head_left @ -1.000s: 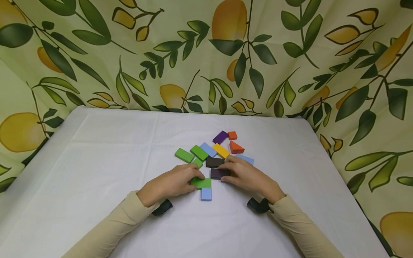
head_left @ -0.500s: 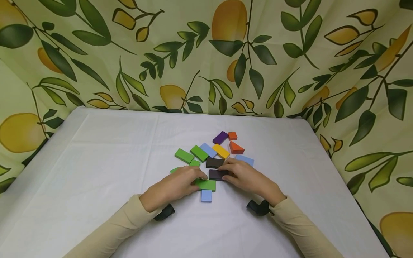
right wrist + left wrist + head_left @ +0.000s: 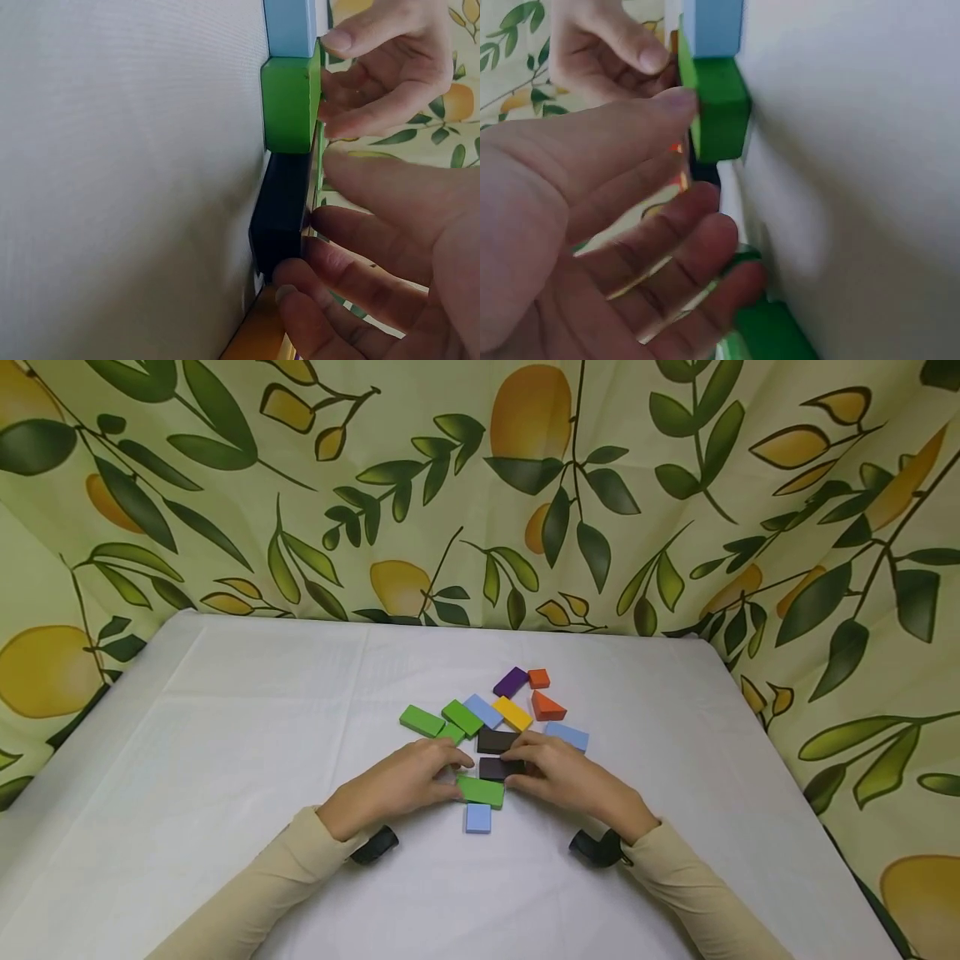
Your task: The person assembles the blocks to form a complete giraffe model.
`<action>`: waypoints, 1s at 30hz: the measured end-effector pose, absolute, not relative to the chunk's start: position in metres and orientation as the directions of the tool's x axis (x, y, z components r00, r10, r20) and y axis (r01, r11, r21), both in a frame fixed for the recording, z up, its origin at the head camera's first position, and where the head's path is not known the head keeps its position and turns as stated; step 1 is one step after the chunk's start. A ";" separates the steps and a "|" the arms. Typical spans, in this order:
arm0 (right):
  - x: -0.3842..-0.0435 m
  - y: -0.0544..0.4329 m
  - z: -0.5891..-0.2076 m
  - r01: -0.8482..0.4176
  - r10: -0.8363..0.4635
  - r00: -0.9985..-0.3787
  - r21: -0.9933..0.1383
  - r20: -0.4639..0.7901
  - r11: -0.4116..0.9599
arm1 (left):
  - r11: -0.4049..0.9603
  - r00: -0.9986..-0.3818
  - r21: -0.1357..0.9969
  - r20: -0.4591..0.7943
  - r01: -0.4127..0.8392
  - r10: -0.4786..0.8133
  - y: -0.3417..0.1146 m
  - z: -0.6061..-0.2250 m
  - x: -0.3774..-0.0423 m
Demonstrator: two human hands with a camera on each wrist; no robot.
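Observation:
On the white-covered table, my left hand (image 3: 405,783) touches the left end of a flat green block (image 3: 482,791) with its thumb. Its other fingers are spread loosely, as the left wrist view shows. My right hand (image 3: 573,777) grips a black block (image 3: 495,768) just behind the green one, thumb on the near edge and fingers at the far edge. In the right wrist view this black block (image 3: 281,202) lies against or very near the green block (image 3: 287,105). A small light-blue block (image 3: 478,818) touches the green block's front side.
Behind the hands lie another black block (image 3: 495,742), several green blocks (image 3: 422,721), a blue block (image 3: 483,711) and a yellow block (image 3: 513,713). Farther back are a purple block (image 3: 511,682), a small orange block (image 3: 538,678) and an orange wedge (image 3: 548,706). A light-blue block (image 3: 567,737) sits right.
The green block under my left hand has slid right, and that hand's fingers have loosened from it. My right hand has shifted the nearer black block slightly left.

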State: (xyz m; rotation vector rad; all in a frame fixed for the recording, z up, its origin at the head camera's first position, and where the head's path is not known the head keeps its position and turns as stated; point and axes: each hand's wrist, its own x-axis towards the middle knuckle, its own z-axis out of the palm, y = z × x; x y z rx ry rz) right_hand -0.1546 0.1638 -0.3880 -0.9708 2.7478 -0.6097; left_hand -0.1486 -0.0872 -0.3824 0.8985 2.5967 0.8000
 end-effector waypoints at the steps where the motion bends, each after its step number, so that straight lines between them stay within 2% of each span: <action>1: -0.154 0.163 -0.388 -0.559 -0.629 -0.777 -0.431 -0.024 0.708 | 0.665 -0.774 0.574 -0.082 0.478 0.627 -0.088 -0.382 -0.149; 6: -0.152 0.162 -0.388 -0.541 -0.624 -0.780 -0.450 -0.048 0.711 | 0.698 -0.795 0.553 -0.100 0.455 0.598 -0.088 -0.378 -0.146; 15: -0.152 0.159 -0.391 -0.503 -0.610 -0.787 -0.481 -0.087 0.718 | 0.671 -0.763 0.517 -0.052 0.531 0.644 -0.081 -0.382 -0.140; 30: -0.154 0.160 -0.393 -0.502 -0.655 -0.747 -0.552 -0.110 0.666 | 0.643 -0.774 0.573 -0.024 0.508 0.633 -0.082 -0.381 -0.141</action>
